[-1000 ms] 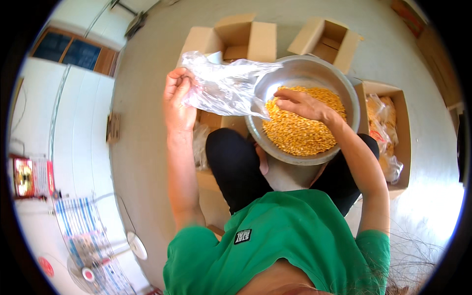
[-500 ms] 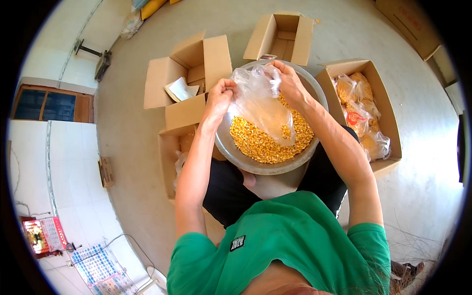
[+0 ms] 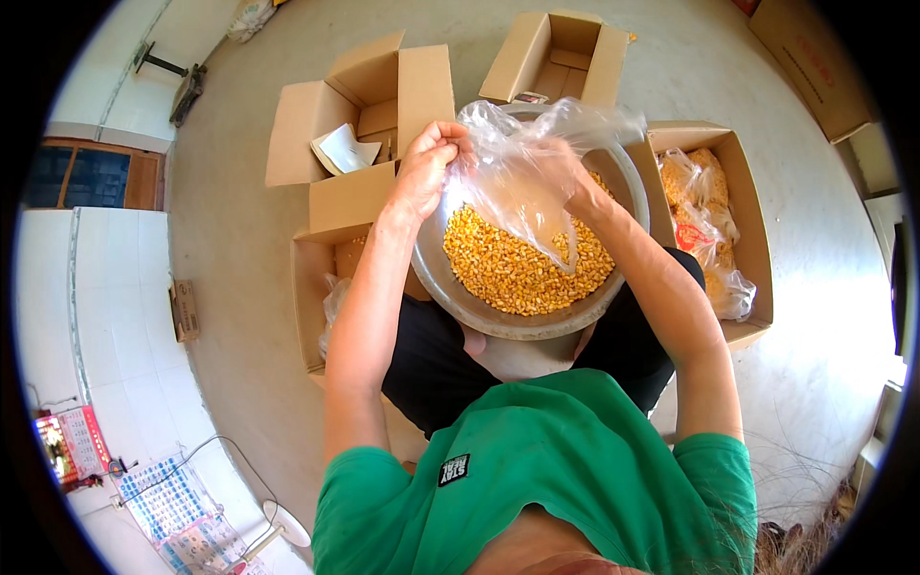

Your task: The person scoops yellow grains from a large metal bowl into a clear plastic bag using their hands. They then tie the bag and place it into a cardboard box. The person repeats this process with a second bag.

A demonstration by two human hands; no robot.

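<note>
A clear plastic bag [image 3: 508, 192] hangs over a wide metal basin [image 3: 632, 225] of yellow corn kernels [image 3: 508, 273]. My left hand [image 3: 431, 165] pinches the bag's edge at the basin's left rim, thumb and fingers closed. Over the basin's right side, my right hand [image 3: 561, 171] is partly covered by the bag's film. Its fingers are blurred, and whether it is inside or behind the bag cannot be made out. The bag's lower corner dangles just over the kernels.
Open cardboard boxes stand around the basin: one [image 3: 422, 86] with white paper [image 3: 345, 150], another [image 3: 503, 57] at the back, one [image 3: 309, 287] beside my left forearm. The right box [image 3: 757, 206] holds bags of corn [image 3: 698, 225]. My knees flank the basin.
My right hand has moved from the bag's top edge down and nearer, under the film. The bag's top has spread out to the right. My left hand still pinches it.
</note>
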